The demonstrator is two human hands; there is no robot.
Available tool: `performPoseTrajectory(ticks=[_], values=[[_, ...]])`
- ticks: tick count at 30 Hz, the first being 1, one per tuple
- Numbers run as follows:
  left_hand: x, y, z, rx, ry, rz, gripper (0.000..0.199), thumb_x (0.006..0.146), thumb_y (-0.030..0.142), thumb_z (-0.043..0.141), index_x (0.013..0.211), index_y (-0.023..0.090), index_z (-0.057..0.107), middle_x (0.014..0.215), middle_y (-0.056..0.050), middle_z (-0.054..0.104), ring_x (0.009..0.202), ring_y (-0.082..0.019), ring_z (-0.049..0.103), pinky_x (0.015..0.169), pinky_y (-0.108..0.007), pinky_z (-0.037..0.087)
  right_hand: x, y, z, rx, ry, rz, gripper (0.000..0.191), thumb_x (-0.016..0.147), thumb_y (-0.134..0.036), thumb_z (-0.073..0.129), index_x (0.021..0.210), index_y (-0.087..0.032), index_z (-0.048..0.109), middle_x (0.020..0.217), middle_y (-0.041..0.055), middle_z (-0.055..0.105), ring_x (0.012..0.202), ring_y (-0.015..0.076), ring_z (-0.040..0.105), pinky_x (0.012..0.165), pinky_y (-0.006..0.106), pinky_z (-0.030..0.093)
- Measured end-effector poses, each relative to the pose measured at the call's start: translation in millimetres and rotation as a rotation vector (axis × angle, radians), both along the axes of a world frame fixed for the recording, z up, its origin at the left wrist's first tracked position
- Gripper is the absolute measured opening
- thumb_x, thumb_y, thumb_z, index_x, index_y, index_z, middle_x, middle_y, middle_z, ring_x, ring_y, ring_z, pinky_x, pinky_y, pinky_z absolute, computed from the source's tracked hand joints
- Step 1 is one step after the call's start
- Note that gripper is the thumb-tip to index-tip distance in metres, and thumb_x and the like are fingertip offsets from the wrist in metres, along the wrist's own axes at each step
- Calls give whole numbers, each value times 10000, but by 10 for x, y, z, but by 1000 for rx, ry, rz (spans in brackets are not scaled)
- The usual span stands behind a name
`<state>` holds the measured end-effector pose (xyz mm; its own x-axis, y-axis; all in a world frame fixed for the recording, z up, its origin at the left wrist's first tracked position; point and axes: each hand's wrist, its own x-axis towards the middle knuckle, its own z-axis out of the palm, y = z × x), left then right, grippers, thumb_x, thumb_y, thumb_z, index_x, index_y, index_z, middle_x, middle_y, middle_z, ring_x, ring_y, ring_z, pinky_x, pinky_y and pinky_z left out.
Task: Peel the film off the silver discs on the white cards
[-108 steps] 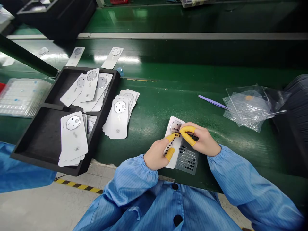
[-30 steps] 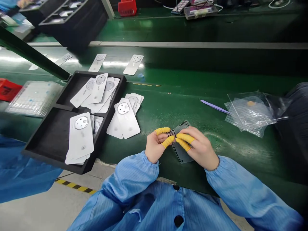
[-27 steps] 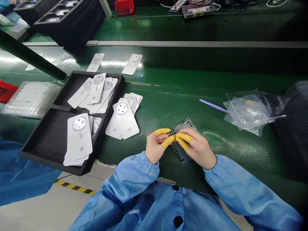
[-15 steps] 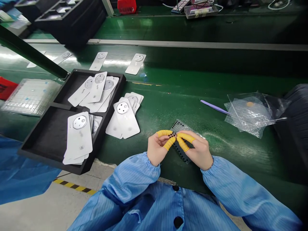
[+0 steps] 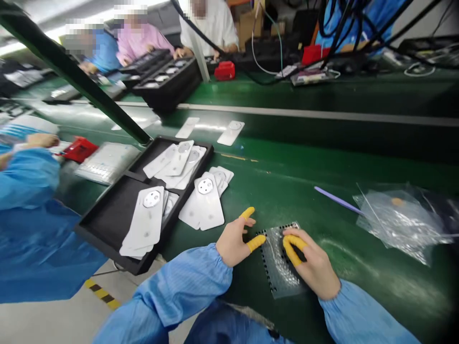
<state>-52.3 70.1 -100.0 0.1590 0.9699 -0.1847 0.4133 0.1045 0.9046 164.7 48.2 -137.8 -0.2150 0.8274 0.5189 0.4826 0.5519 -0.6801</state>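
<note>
Dotted sheet (image 5: 281,274) lies on green bench (image 5: 287,196). At its ten o'clock, our left hand (image 5: 234,242) spreads thumb from forefinger; at two, our right hand (image 5: 315,267) presses fingertips together, contents unclear. We judge: steady the corner, pinch lightly.

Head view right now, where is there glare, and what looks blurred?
In the head view, glare whitens the plastic bags and streaks the dotted sheet; also in the head view, the co-worker's sleeve at far left looks smeared, and the right edge darkens.
</note>
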Motion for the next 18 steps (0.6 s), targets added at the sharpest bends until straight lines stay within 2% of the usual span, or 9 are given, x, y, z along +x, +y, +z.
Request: performPoseTrajectory(ticks=[2,3,5,6,8,10,13,15,18], values=[[-133,304,199,120,249,-62,597,624,317,790,1164,148,599,1146,-164,665,1099,-321,614,909,-452,511,27,-1,-51,34,-64,23,150,856,-128,532,978,-178,602,1053,124,663,963,211,672,816,337,598],[-173,525,306,145,329,-60,550,629,301,792,1130,150,623,1125,-150,677,1099,-321,616,936,-440,495,32,-3,-68,44,-84,18,159,861,-126,519,991,-178,593,1068,132,654,975,217,668,818,345,599],[-189,1082,501,167,385,-7,422,713,274,743,1102,151,635,1033,-112,706,1029,-287,648,912,-399,506,27,-9,-73,88,-99,-15,167,864,-116,509,1003,-177,578,1089,147,638,1004,231,658,825,367,598],[-169,1391,575,177,400,16,428,753,251,716,1151,140,606,981,-94,711,992,-259,656,920,-391,499,18,-13,-62,115,-99,-32,174,863,-110,510,1012,-175,573,1093,152,633,1011,233,654,823,368,599],[-101,1976,666,200,432,104,380,842,253,637,1191,123,563,1046,-96,673,1010,-236,633,930,-432,485,-4,-20,-27,159,-92,-49,199,861,-104,518,1044,-167,565,1083,153,634,997,226,658,814,348,603],[-42,2411,692,225,442,190,344,891,301,581,1196,145,549,1183,-102,598,1042,-233,601,889,-455,504,-23,-24,3,177,-89,-37,223,863,-113,524,1078,-159,560,1059,146,641,967,216,668,803,318,605],[-24,2713,673,287,401,262,373,909,344,543,1215,131,535,1233,-111,549,1031,-215,597,881,-421,514,-24,-25,-5,184,-83,-19,233,869,-120,506,1093,-156,563,1052,146,643,957,221,674,785,301,607],[-48,2764,652,353,345,262,369,903,336,556,1207,127,539,1213,-115,562,1021,-217,601,866,-417,519,-7,-23,-47,175,-79,2,252,868,-101,484,1101,-158,559,1075,153,636,958,219,672,764,292,609],[-109,2775,630,494,231,192,359,899,331,565,1201,137,543,1204,-107,570,1015,-219,604,854,-418,524,17,-24,-123,157,-71,48,254,853,-75,466,1076,-161,553,1115,164,619,952,211,666,739,279,606]])
